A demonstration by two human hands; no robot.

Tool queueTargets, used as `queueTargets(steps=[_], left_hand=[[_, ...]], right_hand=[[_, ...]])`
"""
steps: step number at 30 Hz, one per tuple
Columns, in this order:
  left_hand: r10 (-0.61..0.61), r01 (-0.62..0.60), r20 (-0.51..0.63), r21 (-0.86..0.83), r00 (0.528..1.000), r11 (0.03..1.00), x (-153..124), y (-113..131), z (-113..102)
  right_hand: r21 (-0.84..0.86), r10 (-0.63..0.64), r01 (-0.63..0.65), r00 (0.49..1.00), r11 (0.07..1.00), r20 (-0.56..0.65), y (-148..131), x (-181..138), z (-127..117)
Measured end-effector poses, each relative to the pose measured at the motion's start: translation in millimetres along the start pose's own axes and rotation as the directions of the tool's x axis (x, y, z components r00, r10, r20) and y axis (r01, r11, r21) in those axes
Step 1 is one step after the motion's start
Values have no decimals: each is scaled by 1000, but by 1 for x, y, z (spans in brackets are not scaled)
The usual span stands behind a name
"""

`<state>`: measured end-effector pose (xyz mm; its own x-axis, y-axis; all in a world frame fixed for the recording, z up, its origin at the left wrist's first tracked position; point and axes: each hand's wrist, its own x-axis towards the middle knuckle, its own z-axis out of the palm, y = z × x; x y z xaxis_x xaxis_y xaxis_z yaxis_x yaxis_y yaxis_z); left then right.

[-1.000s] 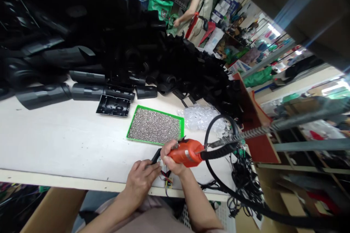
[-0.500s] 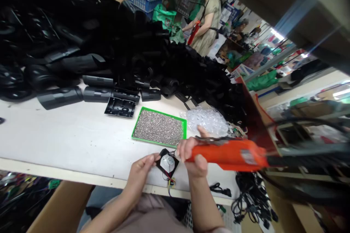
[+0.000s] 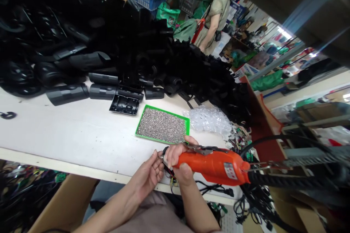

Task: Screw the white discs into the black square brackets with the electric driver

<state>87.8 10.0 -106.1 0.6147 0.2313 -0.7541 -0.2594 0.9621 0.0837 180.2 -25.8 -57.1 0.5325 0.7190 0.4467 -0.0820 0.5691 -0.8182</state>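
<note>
My right hand [image 3: 179,158] is wrapped round the front of an orange electric screwdriver [image 3: 216,165], which lies nearly level with its tip pointing left. My left hand [image 3: 147,174] is closed on a small black part with red and black wires [image 3: 168,174], held against the driver's tip at the table's near edge; the hands hide most of the part. Just beyond them lies a green tray of small silver screws [image 3: 162,128]. A black coiled cable [image 3: 287,182] runs off to the right from the driver's back end.
A big heap of black plastic housings [image 3: 109,40] fills the far side of the white table [image 3: 62,131]. A flat black cover [image 3: 124,105] and a bag of clear parts [image 3: 209,120] flank the tray. Tangled cables [image 3: 254,200] hang at right. Two people stand behind.
The screwdriver has swung back down to level, its tip meeting the part again. My left hand has closed round the small fan-like part that showed openly half a second ago.
</note>
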Motion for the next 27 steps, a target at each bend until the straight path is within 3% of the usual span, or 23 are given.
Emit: queueTargets(steps=[8, 16, 21, 27], left_hand=[[-45, 45, -57, -4, 997, 999, -4, -2, 6], [-48, 48, -3, 9, 999, 999, 1, -6, 1], [-69, 69, -15, 0, 997, 998, -1, -7, 0], [-68, 68, -14, 7, 998, 998, -1, -10, 0]], right_hand=[[-16, -4, 4, 1000, 1000, -2, -2, 1, 0], [-63, 21, -22, 1000, 998, -12, -8, 0, -1], [-41, -35, 33, 999, 999, -30, -9, -2, -2], [-96, -15, 9, 998, 995, -58, -9, -5, -4]])
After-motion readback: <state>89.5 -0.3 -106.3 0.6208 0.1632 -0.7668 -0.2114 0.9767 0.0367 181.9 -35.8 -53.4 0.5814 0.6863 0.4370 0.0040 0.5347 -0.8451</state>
